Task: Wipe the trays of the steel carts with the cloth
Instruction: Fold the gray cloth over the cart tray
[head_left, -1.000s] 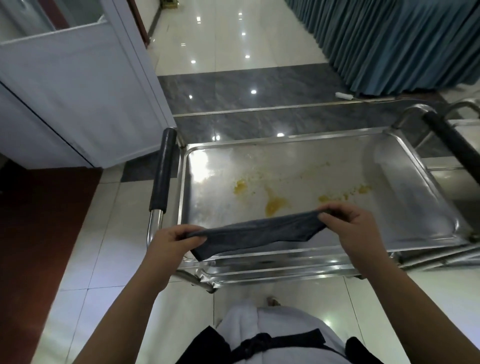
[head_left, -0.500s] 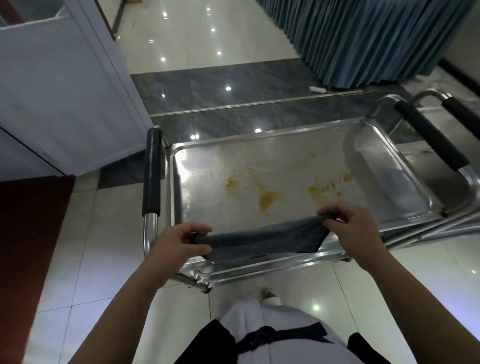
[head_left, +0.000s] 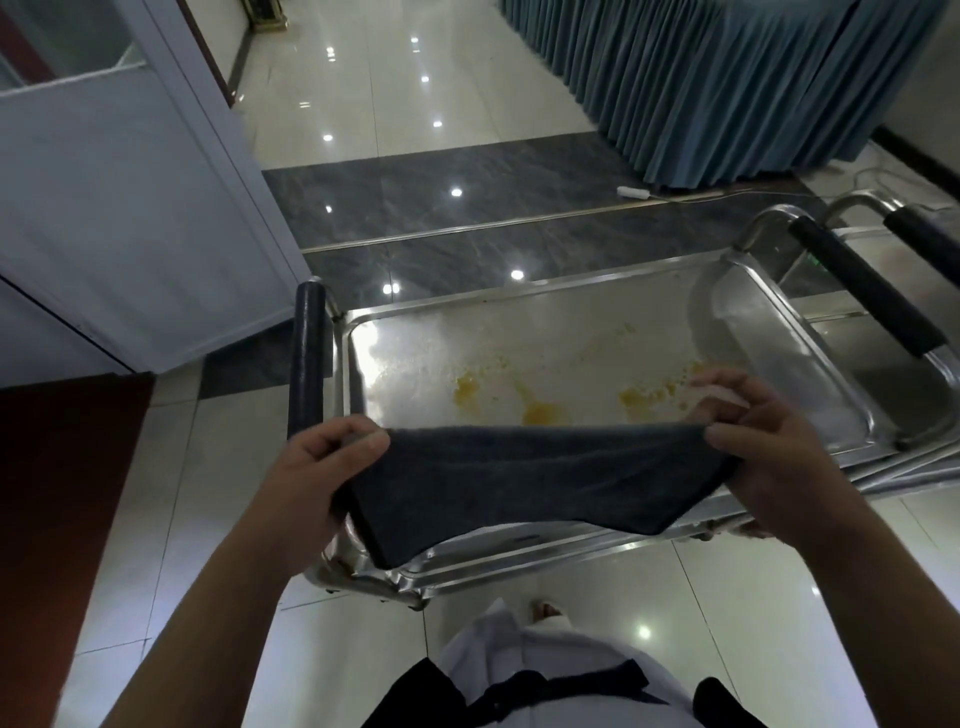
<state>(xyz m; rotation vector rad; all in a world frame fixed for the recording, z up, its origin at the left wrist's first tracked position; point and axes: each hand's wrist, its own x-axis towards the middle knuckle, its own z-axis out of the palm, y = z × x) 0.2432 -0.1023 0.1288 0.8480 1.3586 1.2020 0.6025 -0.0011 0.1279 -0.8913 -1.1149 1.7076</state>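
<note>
While the dark cloth (head_left: 530, 478) is held stretched above the near edge of the top tray (head_left: 779, 332), no wiping has yet been begun, so the step in hand is judged to be the readying of the cloth. Its left end is pinched by the curled fingers of the left hand (head_left: 322, 467), and its right end is gripped by the curled fingers of the right hand (head_left: 774, 441); the lower edge hangs slack over the tray's near rim. Yellow stains (head_left: 540, 413) are seen spread across the middle of the tray, just beyond the cloth.

For the next move, the cloth would probably have to be gathered or folded, lowered flat onto the steel and pressed over the stains.

Much is hidden. The near strip of the tray is covered by the cloth, and whether the cloth touches the steel cannot be told. The lower trays are barely glimpsed beneath the rim. A second cart (head_left: 883, 364) at the right is cut off by the frame edge.
</note>
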